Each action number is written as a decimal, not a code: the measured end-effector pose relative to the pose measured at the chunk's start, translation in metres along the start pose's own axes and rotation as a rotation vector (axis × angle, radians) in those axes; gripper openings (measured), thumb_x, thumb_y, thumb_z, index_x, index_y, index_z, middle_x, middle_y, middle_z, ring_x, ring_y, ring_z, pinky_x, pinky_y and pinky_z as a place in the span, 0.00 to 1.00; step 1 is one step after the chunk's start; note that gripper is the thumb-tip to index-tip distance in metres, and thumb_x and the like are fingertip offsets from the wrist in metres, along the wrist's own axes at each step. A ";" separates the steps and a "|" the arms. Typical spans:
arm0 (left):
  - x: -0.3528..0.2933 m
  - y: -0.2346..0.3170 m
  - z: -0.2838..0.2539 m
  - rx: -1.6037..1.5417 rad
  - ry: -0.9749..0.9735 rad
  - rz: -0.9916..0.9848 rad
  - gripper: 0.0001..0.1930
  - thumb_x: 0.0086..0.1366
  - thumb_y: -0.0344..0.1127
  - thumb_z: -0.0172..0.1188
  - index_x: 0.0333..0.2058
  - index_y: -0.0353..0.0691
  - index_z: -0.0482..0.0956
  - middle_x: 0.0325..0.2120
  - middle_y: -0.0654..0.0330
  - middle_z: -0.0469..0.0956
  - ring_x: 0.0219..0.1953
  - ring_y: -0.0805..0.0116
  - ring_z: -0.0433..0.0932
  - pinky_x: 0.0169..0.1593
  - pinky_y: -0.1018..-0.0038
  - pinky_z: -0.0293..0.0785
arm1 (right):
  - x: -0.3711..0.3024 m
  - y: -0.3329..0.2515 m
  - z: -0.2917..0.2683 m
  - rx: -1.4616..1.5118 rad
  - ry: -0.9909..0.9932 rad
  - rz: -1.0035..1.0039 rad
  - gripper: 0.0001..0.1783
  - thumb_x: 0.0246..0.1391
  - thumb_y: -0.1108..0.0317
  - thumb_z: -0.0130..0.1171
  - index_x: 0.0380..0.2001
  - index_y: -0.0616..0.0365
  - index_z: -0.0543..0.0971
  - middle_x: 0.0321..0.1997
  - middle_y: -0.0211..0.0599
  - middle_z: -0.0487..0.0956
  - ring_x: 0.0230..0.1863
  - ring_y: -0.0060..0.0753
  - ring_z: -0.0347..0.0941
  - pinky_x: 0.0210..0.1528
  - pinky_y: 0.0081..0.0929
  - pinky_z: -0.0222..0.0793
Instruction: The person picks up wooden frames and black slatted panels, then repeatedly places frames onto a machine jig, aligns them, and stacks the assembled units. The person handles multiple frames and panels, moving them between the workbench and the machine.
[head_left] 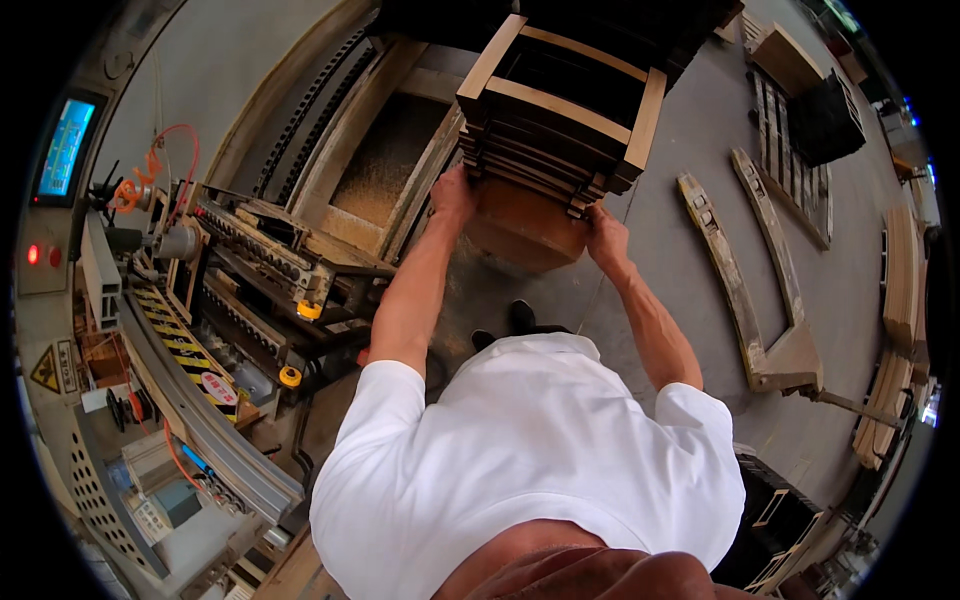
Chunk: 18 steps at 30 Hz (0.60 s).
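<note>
In front of me rises a stack of rectangular wooden frames point(560, 102), with pale wood on top and darker edges beneath. At its lower left corner is my left hand point(453, 196), its fingers curled and closed on a low frame's end. My right hand point(606, 242) grips the lower right corner in the same way, fingertips partly hidden by the wood. Both arms are stretched forward. Just below the frames, between my hands, shows a brown flat-faced block or support point(525, 225); what it is I cannot tell.
On the left stands a machine with roller chains point(310, 110), a sawdust-covered bed point(385, 165), yellow knobs point(309, 310) and a lit screen point(66, 150). To the right, a pallet jack point(785, 360) lies with its forks toward the far side. Beyond it is a wooden pallet point(795, 170).
</note>
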<state>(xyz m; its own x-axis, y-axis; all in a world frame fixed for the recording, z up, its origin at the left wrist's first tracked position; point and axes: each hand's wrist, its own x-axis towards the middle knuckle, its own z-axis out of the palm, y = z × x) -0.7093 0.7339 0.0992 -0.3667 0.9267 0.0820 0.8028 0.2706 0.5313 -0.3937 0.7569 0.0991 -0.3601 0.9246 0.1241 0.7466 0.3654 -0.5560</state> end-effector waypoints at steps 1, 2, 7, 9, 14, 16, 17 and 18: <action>0.000 0.009 -0.004 -0.017 0.006 0.007 0.15 0.55 0.45 0.66 0.38 0.45 0.78 0.35 0.53 0.81 0.41 0.47 0.79 0.40 0.54 0.75 | 0.000 0.004 -0.001 -0.008 -0.003 0.003 0.14 0.52 0.60 0.61 0.39 0.54 0.77 0.38 0.41 0.80 0.40 0.51 0.76 0.39 0.40 0.72; -0.005 0.009 -0.007 -0.031 0.020 0.002 0.15 0.55 0.45 0.66 0.38 0.45 0.78 0.34 0.53 0.81 0.40 0.48 0.79 0.40 0.54 0.75 | -0.001 0.001 0.000 -0.012 -0.014 -0.006 0.14 0.53 0.59 0.61 0.39 0.54 0.77 0.38 0.42 0.80 0.40 0.51 0.76 0.39 0.41 0.71; -0.007 0.007 0.011 -0.021 0.146 -0.195 0.15 0.53 0.47 0.67 0.36 0.48 0.79 0.32 0.55 0.82 0.38 0.49 0.80 0.39 0.54 0.76 | 0.004 -0.008 -0.006 -0.039 -0.120 0.046 0.16 0.52 0.56 0.60 0.39 0.54 0.78 0.35 0.43 0.81 0.39 0.51 0.77 0.38 0.43 0.71; -0.006 0.011 0.013 -0.047 0.150 -0.212 0.19 0.52 0.50 0.67 0.39 0.47 0.78 0.34 0.53 0.82 0.40 0.50 0.80 0.40 0.54 0.76 | 0.008 -0.014 -0.019 -0.015 -0.226 0.127 0.17 0.49 0.55 0.62 0.37 0.54 0.80 0.34 0.43 0.82 0.39 0.49 0.78 0.38 0.42 0.71; -0.028 0.006 0.005 -0.156 0.147 -0.312 0.20 0.57 0.46 0.65 0.43 0.40 0.79 0.38 0.48 0.80 0.43 0.49 0.78 0.42 0.57 0.75 | -0.006 -0.110 -0.101 -0.128 -0.524 -0.073 0.20 0.46 0.54 0.66 0.40 0.53 0.81 0.34 0.40 0.82 0.38 0.44 0.78 0.41 0.38 0.73; -0.055 0.004 -0.005 -0.323 0.182 -0.257 0.19 0.58 0.44 0.64 0.44 0.38 0.78 0.38 0.49 0.80 0.42 0.50 0.79 0.42 0.60 0.75 | -0.007 -0.172 -0.143 0.114 -0.391 -0.141 0.17 0.46 0.55 0.67 0.38 0.53 0.82 0.35 0.38 0.82 0.39 0.42 0.78 0.41 0.38 0.73; -0.078 0.010 -0.014 -0.403 0.172 -0.204 0.19 0.59 0.43 0.64 0.44 0.36 0.78 0.37 0.50 0.81 0.41 0.51 0.79 0.42 0.61 0.75 | 0.003 -0.177 -0.149 0.117 -0.167 -0.315 0.16 0.48 0.56 0.66 0.37 0.53 0.81 0.36 0.38 0.81 0.39 0.42 0.77 0.41 0.38 0.73; -0.100 0.005 -0.017 -0.471 0.173 -0.174 0.19 0.59 0.42 0.63 0.45 0.35 0.77 0.35 0.48 0.81 0.39 0.52 0.80 0.42 0.61 0.75 | 0.023 -0.184 -0.153 0.128 0.055 -0.501 0.14 0.50 0.57 0.65 0.36 0.53 0.80 0.36 0.38 0.81 0.40 0.43 0.77 0.41 0.39 0.72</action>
<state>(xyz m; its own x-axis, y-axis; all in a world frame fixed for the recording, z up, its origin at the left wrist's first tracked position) -0.6767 0.6376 0.1077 -0.5800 0.8111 0.0759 0.4395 0.2332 0.8674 -0.4539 0.7275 0.3304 -0.6232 0.6452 0.4420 0.4144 0.7517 -0.5130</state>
